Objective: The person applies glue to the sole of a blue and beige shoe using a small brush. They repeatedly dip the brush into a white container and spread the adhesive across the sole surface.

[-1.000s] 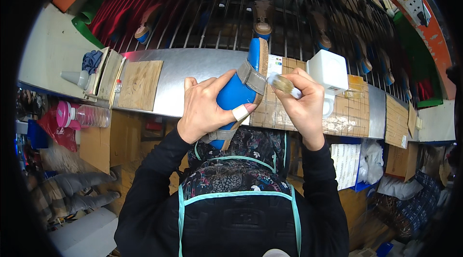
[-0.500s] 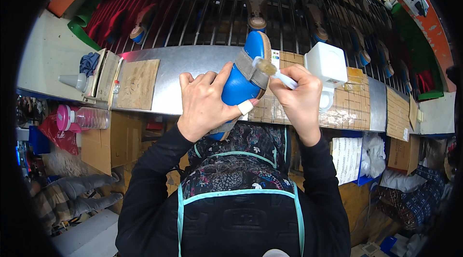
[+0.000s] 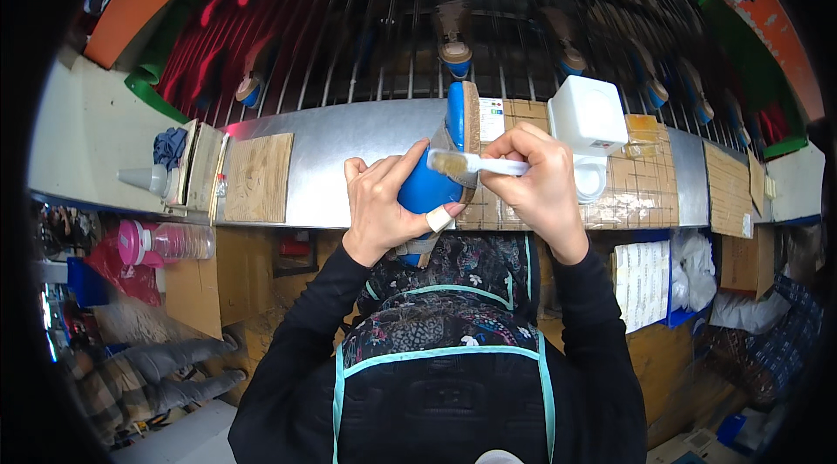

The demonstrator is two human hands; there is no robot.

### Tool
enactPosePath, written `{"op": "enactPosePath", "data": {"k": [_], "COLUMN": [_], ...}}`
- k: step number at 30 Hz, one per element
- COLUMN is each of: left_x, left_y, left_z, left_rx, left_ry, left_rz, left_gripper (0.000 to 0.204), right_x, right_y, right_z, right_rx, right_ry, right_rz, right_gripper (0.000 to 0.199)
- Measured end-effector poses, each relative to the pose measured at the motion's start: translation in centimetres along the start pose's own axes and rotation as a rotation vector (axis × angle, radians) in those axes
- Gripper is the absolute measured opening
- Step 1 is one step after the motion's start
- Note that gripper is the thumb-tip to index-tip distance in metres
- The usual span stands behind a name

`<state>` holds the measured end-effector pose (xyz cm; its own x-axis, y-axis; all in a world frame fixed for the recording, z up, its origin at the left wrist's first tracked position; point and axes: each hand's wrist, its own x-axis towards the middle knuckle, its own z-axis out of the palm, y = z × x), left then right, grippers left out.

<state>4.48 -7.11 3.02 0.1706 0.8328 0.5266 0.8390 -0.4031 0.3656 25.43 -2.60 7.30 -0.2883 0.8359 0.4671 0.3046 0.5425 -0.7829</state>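
My left hand (image 3: 384,203) is wrapped round a blue shoe last (image 3: 425,187) fitted with a grey-brown sandal strap (image 3: 443,140) and a brown sole edge (image 3: 472,115). Its thumb, banded with white tape, presses on the near side of the last. A second strapped blue piece (image 3: 415,251) shows partly below that hand; whether it belongs to the same last I cannot tell. Pinched in my right hand (image 3: 539,185) is a brush (image 3: 493,165) with a white handle. The pale bristles lie level across the strap area; exact contact is hard to see.
A white dispenser bottle (image 3: 588,111) with a round cup (image 3: 591,178) stands on cardboard (image 3: 632,189) at right. Beyond the metal bench (image 3: 314,150), a rack of bars (image 3: 392,46) carries several strapped lasts (image 3: 453,37). A wooden board (image 3: 253,176) lies at left.
The last has rolled, showing more of its sole edge. My right hand has swung the brush from slanting up-left to nearly level, its bristles farther left. The whole view has shifted slightly.
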Motion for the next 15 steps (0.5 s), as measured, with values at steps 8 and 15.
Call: {"op": "enactPosePath", "data": {"k": [8, 15], "left_x": [0.2, 0.0], "left_y": [0.2, 0.8], "left_z": [-0.2, -0.2], "left_rx": [-0.223, -0.238], "left_ry": [0.021, -0.040], "left_rz": [-0.013, -0.101], "left_gripper": [0.089, 0.087], "right_x": [-0.7, -2.4], "right_y": [0.8, -1.1], "right_z": [-0.1, 0.3], "right_rx": [0.425, 0.216], "right_ry": [0.062, 0.162], "right_rz": [0.339, 0.104], "right_gripper": [0.012, 0.010]}}
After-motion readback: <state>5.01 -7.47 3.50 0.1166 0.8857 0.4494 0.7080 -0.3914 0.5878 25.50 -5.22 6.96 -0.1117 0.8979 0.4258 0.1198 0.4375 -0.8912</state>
